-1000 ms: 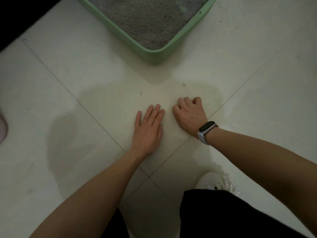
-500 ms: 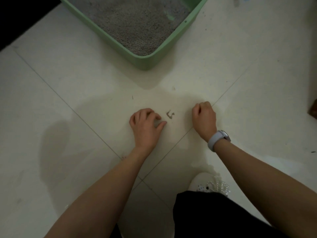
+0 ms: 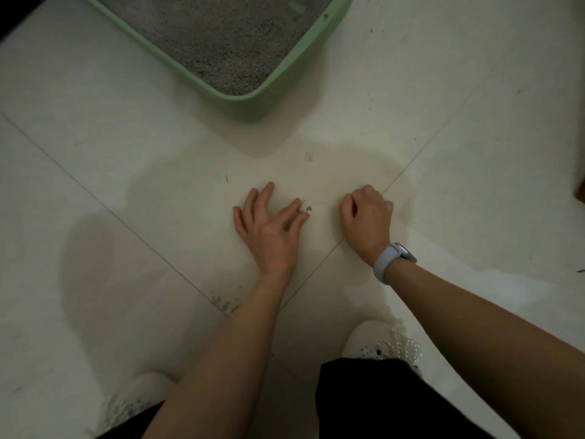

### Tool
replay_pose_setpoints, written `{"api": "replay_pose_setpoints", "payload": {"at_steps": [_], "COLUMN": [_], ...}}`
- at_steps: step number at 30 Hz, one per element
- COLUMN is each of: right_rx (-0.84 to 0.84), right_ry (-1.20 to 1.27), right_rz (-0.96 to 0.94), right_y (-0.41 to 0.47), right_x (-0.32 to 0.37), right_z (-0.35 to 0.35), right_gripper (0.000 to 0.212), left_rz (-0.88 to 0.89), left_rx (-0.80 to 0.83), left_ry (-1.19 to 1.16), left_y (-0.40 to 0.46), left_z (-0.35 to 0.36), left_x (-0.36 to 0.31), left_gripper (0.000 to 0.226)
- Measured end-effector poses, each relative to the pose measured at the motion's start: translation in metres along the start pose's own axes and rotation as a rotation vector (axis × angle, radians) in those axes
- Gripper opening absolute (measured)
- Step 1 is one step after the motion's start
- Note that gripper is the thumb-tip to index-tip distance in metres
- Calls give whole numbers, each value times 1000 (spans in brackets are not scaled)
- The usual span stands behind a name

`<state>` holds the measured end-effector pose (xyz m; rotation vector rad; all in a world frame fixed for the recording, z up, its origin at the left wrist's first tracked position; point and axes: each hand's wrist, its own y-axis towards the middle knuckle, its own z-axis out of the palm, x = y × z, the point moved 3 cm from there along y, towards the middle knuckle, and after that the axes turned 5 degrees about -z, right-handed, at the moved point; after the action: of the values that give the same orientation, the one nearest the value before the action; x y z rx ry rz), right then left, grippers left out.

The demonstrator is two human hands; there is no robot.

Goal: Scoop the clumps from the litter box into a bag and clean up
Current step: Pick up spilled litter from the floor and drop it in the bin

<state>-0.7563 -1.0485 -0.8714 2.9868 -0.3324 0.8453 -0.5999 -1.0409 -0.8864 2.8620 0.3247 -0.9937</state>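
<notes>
The pale tiled floor (image 3: 95,128) takes up nearly everything here, crossed by thin grout lines. Take the green litter box (image 3: 278,83) as the marker: it sits at the far edge of the floor, one rounded corner pointing toward the person, with grey litter (image 3: 215,39) spread across its bottom.

On the near side of the litter box, well apart from it, the person crouches with both bare forearms reaching out. A white beaded shoe (image 3: 386,343) shows beside dark clothing, closest to the viewer and farthest from the box.

The left hand (image 3: 269,223) lies low on the floor, palm down, fingers spread and mostly straight, holding nothing. The right hand (image 3: 367,213) rests on the floor to the right of it, fingers curled into a loose fist; whether anything sits inside I cannot tell. A pale watch (image 3: 392,258) wraps that wrist.

Between the two hands, just at the left fingertips, lies a small cluster of stray litter grains (image 3: 307,209). A lone speck (image 3: 308,157) lies nearer the box.
</notes>
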Motion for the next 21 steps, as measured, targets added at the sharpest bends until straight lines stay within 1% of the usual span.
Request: {"api": "replay_pose_setpoints", "payload": {"at_steps": [4, 8, 13, 15, 17, 21], "right_rx": [-39, -53, 6, -6, -64, -216], "right_ry": [-38, -93, -190, -240, -257, -147], "right_rz": [-20, -48, -122, -198, -273, -397], "right_y": [-1, -2, -1, 0, 5, 29], "right_x": [-1, -3, -2, 2, 11, 55], "right_z": [3, 4, 3, 0, -9, -41], "right_gripper": [27, 34, 39, 37, 33, 27], "left_rz": [112, 100, 103, 195, 333, 544], "left_rx": [-43, -78, -58, -38, -42, -146], "left_ry": [15, 34, 99, 124, 149, 195], "left_y": [-2, 0, 11, 15, 26, 77], "left_z": [5, 6, 7, -1, -20, -89], "left_x": [-1, 1, -5, -10, -17, -34], "left_gripper": [15, 13, 17, 18, 19, 13]}}
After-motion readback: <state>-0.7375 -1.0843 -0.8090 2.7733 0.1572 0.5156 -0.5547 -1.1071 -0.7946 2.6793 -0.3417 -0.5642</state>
